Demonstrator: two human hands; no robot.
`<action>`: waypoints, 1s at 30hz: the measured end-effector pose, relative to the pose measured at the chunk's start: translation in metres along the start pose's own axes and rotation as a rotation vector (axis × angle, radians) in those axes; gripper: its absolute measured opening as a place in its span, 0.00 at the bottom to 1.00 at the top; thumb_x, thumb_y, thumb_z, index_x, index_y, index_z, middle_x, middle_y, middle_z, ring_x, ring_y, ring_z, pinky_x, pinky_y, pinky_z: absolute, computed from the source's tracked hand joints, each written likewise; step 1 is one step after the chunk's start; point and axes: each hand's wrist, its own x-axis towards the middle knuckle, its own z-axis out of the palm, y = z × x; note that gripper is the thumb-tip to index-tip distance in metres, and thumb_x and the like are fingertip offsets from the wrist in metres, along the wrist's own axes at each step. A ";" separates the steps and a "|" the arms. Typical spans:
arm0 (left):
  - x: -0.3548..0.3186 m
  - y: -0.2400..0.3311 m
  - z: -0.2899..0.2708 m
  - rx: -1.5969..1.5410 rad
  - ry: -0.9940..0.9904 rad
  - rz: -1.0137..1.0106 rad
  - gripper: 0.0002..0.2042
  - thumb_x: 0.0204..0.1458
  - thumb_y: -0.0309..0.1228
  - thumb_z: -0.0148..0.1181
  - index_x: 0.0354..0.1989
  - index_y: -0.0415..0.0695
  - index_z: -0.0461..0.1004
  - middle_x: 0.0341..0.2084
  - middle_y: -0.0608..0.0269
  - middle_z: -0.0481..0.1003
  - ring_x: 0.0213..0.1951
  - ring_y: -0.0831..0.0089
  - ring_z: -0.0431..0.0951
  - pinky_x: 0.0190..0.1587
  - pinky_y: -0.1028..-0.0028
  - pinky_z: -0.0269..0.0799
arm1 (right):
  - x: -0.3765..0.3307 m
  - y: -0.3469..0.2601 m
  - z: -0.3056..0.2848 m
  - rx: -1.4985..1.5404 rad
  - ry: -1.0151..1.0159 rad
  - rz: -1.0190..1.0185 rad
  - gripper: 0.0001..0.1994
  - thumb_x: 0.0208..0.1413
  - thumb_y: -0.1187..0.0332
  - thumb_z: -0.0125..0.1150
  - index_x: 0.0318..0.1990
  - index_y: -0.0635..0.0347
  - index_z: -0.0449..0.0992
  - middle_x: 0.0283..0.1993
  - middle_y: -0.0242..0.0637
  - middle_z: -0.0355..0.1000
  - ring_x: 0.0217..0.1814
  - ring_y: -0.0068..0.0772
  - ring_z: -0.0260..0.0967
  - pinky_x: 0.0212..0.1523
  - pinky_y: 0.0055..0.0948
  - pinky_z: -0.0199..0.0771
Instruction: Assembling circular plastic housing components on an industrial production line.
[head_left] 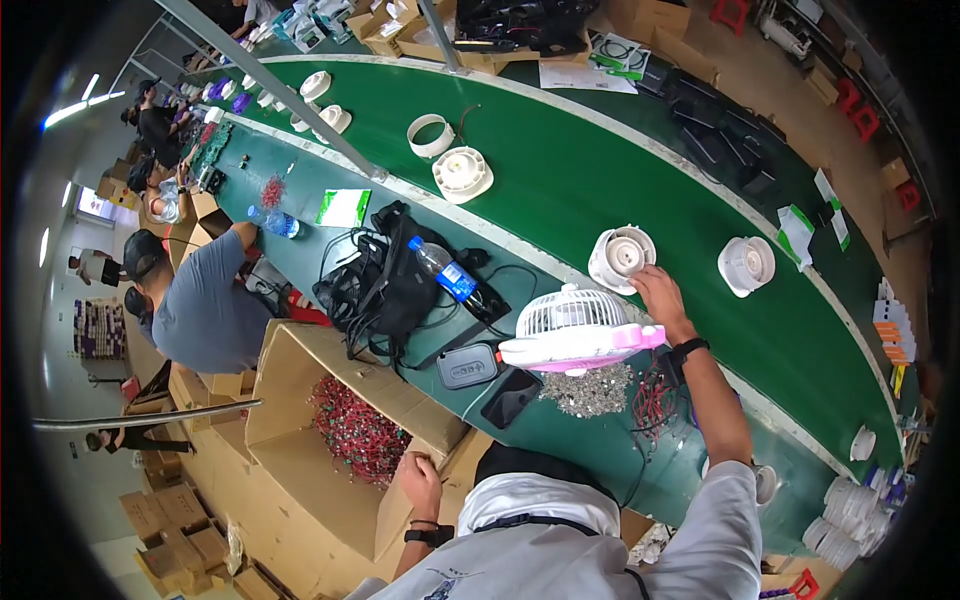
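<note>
Green belt (560, 170) crosses the workshop (780, 90), right hand (660, 295) gripping white base (622, 258), left hand (420, 487) by carton (330, 490), grip unclear.

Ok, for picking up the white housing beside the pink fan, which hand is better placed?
Probably the right: the right hand is at the edge of the white housing, while the left hand is farther away, beside the cardboard box.

A factory: green conveyor belt (570, 180), white plastic housings (622, 256), co-workers (215, 315) alongside.
</note>
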 end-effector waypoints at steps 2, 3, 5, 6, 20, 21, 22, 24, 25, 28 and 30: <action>0.002 -0.001 0.002 0.007 0.006 0.019 0.08 0.57 0.26 0.47 0.30 0.38 0.72 0.27 0.48 0.73 0.34 0.49 0.73 0.39 0.56 0.67 | -0.001 0.003 0.002 -0.027 0.033 0.001 0.09 0.59 0.65 0.58 0.38 0.58 0.81 0.42 0.42 0.76 0.47 0.50 0.72 0.48 0.45 0.73; 0.002 -0.002 0.002 -0.003 0.011 0.009 0.08 0.57 0.26 0.47 0.30 0.38 0.72 0.27 0.48 0.73 0.34 0.49 0.73 0.38 0.56 0.67 | 0.000 0.006 0.004 -0.052 0.062 0.000 0.09 0.60 0.64 0.58 0.38 0.58 0.81 0.41 0.43 0.76 0.45 0.51 0.72 0.46 0.46 0.73; 0.003 -0.003 0.002 -0.011 0.025 0.003 0.08 0.57 0.26 0.48 0.29 0.38 0.72 0.27 0.48 0.73 0.34 0.49 0.73 0.38 0.56 0.67 | 0.007 0.015 0.008 -0.042 0.115 0.088 0.09 0.60 0.65 0.58 0.38 0.57 0.81 0.41 0.44 0.76 0.43 0.52 0.73 0.45 0.47 0.73; 0.003 -0.004 0.002 -0.006 0.026 0.006 0.08 0.57 0.26 0.47 0.29 0.38 0.71 0.27 0.49 0.73 0.34 0.49 0.73 0.38 0.56 0.67 | 0.012 0.018 0.011 -0.027 0.160 0.171 0.08 0.60 0.65 0.58 0.38 0.56 0.81 0.40 0.45 0.75 0.41 0.54 0.73 0.44 0.48 0.74; -0.006 -0.004 0.008 -0.006 -0.005 -0.085 0.10 0.57 0.34 0.50 0.33 0.39 0.73 0.32 0.46 0.75 0.38 0.47 0.76 0.41 0.51 0.72 | 0.015 0.116 0.021 -0.103 0.197 0.145 0.13 0.63 0.68 0.56 0.47 0.71 0.78 0.43 0.58 0.76 0.46 0.60 0.74 0.49 0.48 0.72; -0.004 -0.005 0.010 -0.028 0.018 -0.085 0.10 0.57 0.34 0.50 0.33 0.39 0.73 0.32 0.46 0.75 0.38 0.47 0.76 0.41 0.51 0.72 | 0.015 0.122 0.016 -0.137 0.166 0.152 0.14 0.63 0.68 0.57 0.49 0.71 0.77 0.45 0.58 0.76 0.48 0.60 0.74 0.50 0.48 0.72; -0.007 0.001 0.002 0.011 0.021 -0.093 0.11 0.57 0.35 0.50 0.33 0.39 0.73 0.32 0.47 0.75 0.38 0.47 0.76 0.41 0.51 0.72 | 0.015 0.119 0.025 -0.070 0.184 0.109 0.15 0.62 0.69 0.58 0.51 0.70 0.76 0.48 0.57 0.75 0.51 0.59 0.73 0.51 0.48 0.72; -0.005 0.002 -0.001 0.000 0.036 -0.090 0.11 0.57 0.35 0.50 0.34 0.39 0.73 0.33 0.47 0.75 0.38 0.47 0.76 0.41 0.51 0.72 | 0.008 0.114 0.019 -0.033 0.234 0.072 0.20 0.60 0.72 0.61 0.59 0.66 0.71 0.57 0.55 0.71 0.56 0.55 0.70 0.50 0.46 0.75; -0.002 0.005 -0.003 -0.005 0.015 -0.082 0.11 0.57 0.35 0.50 0.34 0.40 0.73 0.33 0.47 0.75 0.38 0.48 0.76 0.41 0.52 0.73 | 0.002 0.115 0.014 -0.039 0.248 0.059 0.20 0.60 0.72 0.61 0.59 0.66 0.71 0.57 0.55 0.71 0.56 0.55 0.70 0.50 0.46 0.75; -0.007 0.005 -0.007 -0.012 0.012 -0.094 0.11 0.57 0.35 0.50 0.35 0.40 0.73 0.33 0.47 0.75 0.38 0.48 0.76 0.41 0.52 0.73 | -0.037 0.085 0.000 0.136 0.462 0.182 0.24 0.60 0.72 0.62 0.64 0.62 0.67 0.57 0.54 0.69 0.55 0.50 0.71 0.45 0.38 0.77; -0.008 0.004 -0.005 -0.019 0.022 -0.097 0.11 0.58 0.35 0.50 0.35 0.39 0.73 0.33 0.47 0.75 0.39 0.48 0.76 0.41 0.53 0.74 | -0.078 0.073 -0.007 0.164 0.553 0.186 0.22 0.61 0.72 0.61 0.62 0.61 0.68 0.53 0.51 0.70 0.52 0.45 0.72 0.41 0.32 0.78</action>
